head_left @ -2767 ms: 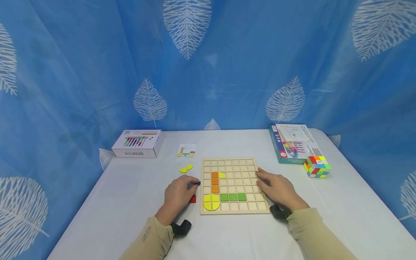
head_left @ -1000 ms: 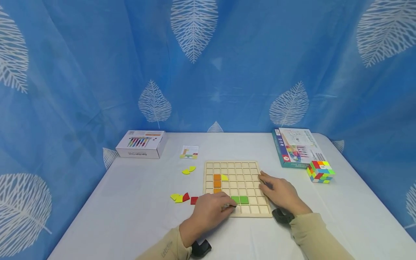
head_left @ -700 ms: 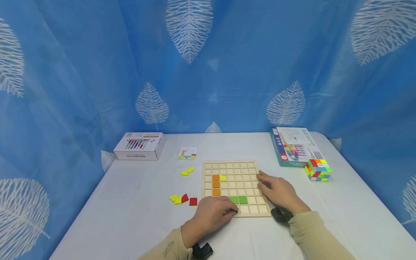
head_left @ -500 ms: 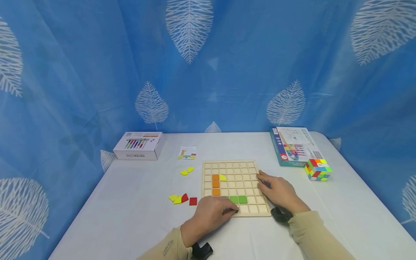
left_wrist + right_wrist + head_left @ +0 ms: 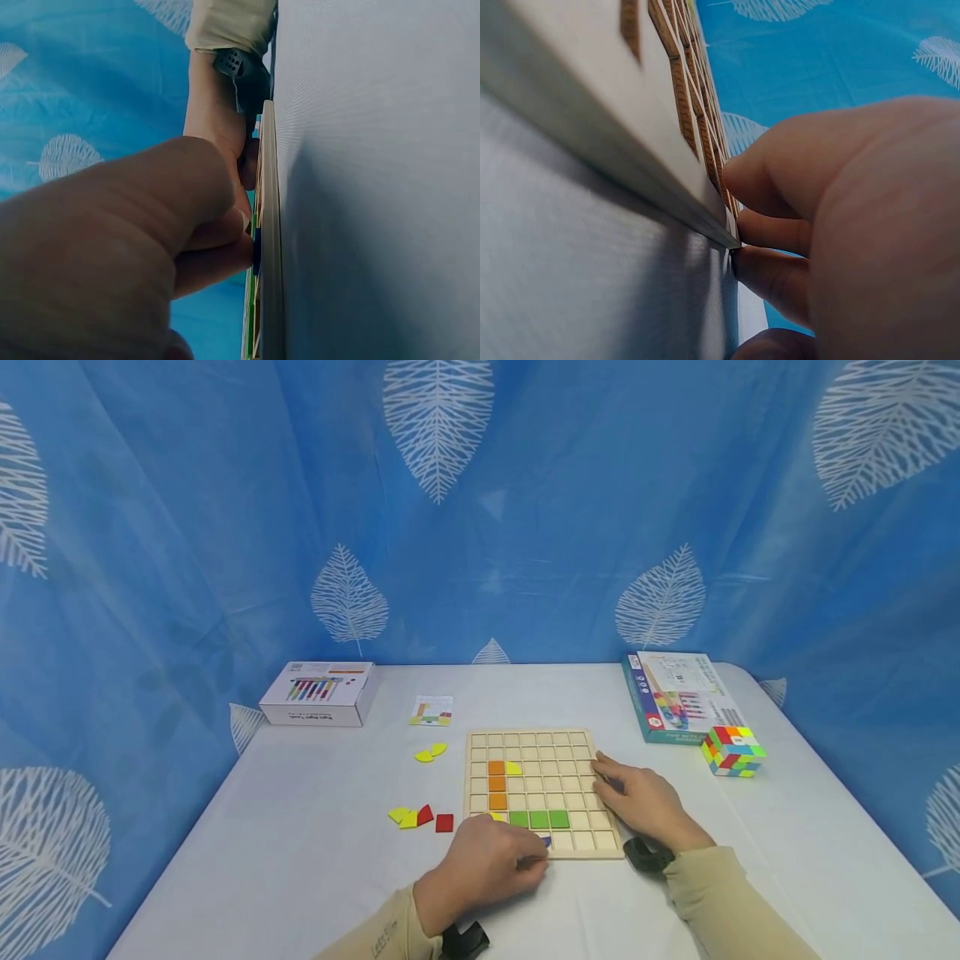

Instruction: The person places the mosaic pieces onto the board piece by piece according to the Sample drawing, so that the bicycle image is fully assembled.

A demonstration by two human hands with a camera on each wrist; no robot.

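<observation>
A wooden grid board (image 5: 543,747) lies on the white table. In it sit three orange squares (image 5: 496,783), a yellow quarter piece (image 5: 513,768) and three green squares (image 5: 538,818). My left hand (image 5: 487,864) is at the board's near edge, its fingertips curled on a small blue piece (image 5: 545,841) in the bottom row. The left wrist view shows that blue piece (image 5: 256,251) at my fingertip against the board's edge (image 5: 268,225). My right hand (image 5: 637,797) rests on the board's right side, fingers (image 5: 780,172) against its rim (image 5: 592,97).
Loose pieces lie left of the board: two yellow quarters (image 5: 430,752), a yellow and red cluster (image 5: 411,816), a red square (image 5: 444,822). A pattern card (image 5: 431,710) and white box (image 5: 317,692) sit behind; a teal box (image 5: 675,696) and colour cube (image 5: 732,749) stand right.
My left hand went from the loose pieces to the board's bottom row, then drew back slightly, uncovering the blue piece and the green squares. The right hand has stayed put.
</observation>
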